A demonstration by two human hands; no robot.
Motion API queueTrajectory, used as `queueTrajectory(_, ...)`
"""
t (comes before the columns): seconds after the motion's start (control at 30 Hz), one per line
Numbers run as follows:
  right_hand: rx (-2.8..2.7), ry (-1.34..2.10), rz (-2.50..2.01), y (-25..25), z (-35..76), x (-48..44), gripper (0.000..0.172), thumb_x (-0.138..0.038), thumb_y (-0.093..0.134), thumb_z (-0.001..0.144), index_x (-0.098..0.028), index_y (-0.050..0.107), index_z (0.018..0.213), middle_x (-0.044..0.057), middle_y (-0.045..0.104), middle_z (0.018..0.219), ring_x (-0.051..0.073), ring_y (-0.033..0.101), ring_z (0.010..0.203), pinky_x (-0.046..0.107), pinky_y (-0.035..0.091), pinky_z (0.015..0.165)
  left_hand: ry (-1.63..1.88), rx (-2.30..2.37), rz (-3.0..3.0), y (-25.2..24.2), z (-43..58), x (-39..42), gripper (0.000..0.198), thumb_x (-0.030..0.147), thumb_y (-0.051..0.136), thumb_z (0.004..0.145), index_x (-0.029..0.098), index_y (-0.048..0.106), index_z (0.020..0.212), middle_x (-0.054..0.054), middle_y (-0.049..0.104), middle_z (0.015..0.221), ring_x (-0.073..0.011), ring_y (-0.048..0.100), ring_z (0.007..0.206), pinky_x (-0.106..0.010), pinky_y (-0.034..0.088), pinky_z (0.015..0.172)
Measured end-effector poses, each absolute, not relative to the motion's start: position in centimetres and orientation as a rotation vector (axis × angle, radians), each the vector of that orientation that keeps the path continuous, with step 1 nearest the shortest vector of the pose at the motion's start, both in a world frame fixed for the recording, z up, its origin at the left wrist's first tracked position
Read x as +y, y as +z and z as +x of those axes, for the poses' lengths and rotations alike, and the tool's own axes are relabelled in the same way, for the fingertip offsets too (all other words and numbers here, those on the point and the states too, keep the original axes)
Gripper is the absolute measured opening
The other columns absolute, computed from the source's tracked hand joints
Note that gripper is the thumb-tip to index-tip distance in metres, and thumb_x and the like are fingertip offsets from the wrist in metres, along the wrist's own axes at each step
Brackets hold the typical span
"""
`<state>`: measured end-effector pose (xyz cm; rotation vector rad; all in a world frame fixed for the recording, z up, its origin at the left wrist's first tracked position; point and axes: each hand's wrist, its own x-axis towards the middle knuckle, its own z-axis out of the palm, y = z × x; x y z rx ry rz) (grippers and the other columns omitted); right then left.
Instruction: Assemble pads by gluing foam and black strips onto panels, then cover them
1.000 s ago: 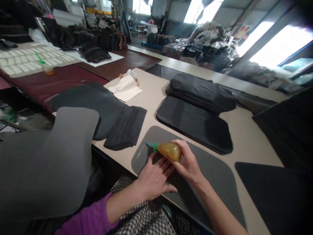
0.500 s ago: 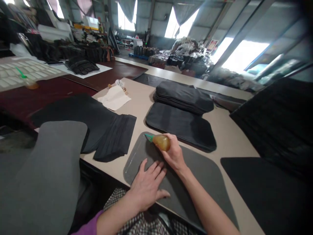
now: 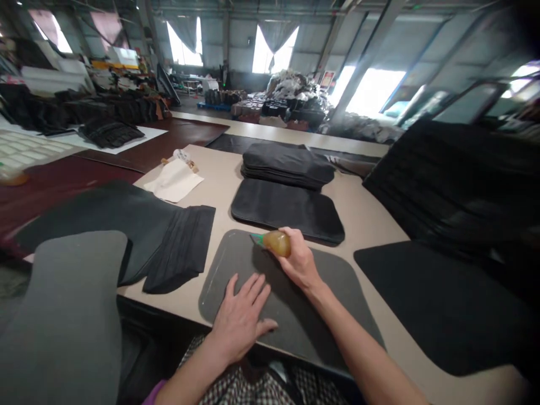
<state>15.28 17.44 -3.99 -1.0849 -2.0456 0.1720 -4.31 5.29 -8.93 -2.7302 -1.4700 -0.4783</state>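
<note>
Head view: right hand (image 3: 298,261)'s curled round the squeeze bottle (image 3: 278,243), empty left hand (image 3: 241,316)'s spread on the grey panel (image 3: 295,312), steady pressure's best.

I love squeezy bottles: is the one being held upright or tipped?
Tipped: the right hand holds the squeeze bottle sideways, green nozzle over the grey panel.

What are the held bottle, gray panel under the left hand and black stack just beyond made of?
Bottle: probably plastic, glossy; translucent amber with a highlight. Gray panel: perhaps foam or backed leather, matte; dull, even surface. Black stack: likely leather or synthetic, low sheen; smooth, faint highlights.
</note>
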Motion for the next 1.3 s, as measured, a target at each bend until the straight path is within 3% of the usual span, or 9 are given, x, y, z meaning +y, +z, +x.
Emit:
queueTrajectory(0.5, -1.972, 0.067, -1.363, -3.3, 27.3, 12.8, 0.046, -0.028, 0.059, 0.089, -0.021, 0.045, 0.133, 0.012, 0.055, 0.122, 0.032, 0.059, 0.109, 0.046, 0.051, 0.092, -0.294, -1.389, -2.669, -9.9, -4.4, 5.5, 0.064, 0.058, 0.039, 0.101, 0.027, 0.034, 0.157, -0.007, 0.034, 0.164, -0.0278, 0.037, 0.147, -0.057, 0.023, 0.119)
queueTrajectory(0.7, -1.872, 0.005, -1.510, -3.2, 31.8, 10.6, 0.044, -0.034, 0.060, 0.090, -0.023, 0.048, 0.131, 0.010, 0.056, 0.116, 0.030, 0.062, 0.099, 0.042, 0.054, 0.083, -0.255, -1.355, -2.647, -10.0, -4.6, 5.5, 0.063, 0.057, 0.037, 0.102, 0.027, 0.032, 0.158, -0.006, 0.031, 0.165, -0.0275, 0.035, 0.148, -0.057, 0.024, 0.118)
queueTrajectory(0.83, -1.809, -0.044, -1.577, -3.3, 34.8, 9.2, 0.047, -0.034, 0.061, 0.089, -0.022, 0.048, 0.132, 0.010, 0.055, 0.116, 0.030, 0.061, 0.101, 0.041, 0.053, 0.084, -0.233, -1.358, -2.633, -10.0, -4.6, 5.5, 0.062, 0.056, 0.038, 0.102, 0.027, 0.033, 0.157, -0.006, 0.032, 0.164, -0.0273, 0.036, 0.148, -0.057, 0.026, 0.117)
queueTrajectory(1.3, -1.527, -0.202, -1.700, -3.5, 39.2, 4.2, 0.054, -0.056, 0.066, 0.091, -0.022, 0.051, 0.130, 0.010, 0.058, 0.116, 0.030, 0.060, 0.105, 0.042, 0.052, 0.089, -0.192, -1.335, -2.636, -10.1, -4.8, 5.6, 0.064, 0.057, 0.036, 0.102, 0.025, 0.034, 0.158, -0.008, 0.032, 0.164, -0.0273, 0.034, 0.150, -0.056, 0.023, 0.120)
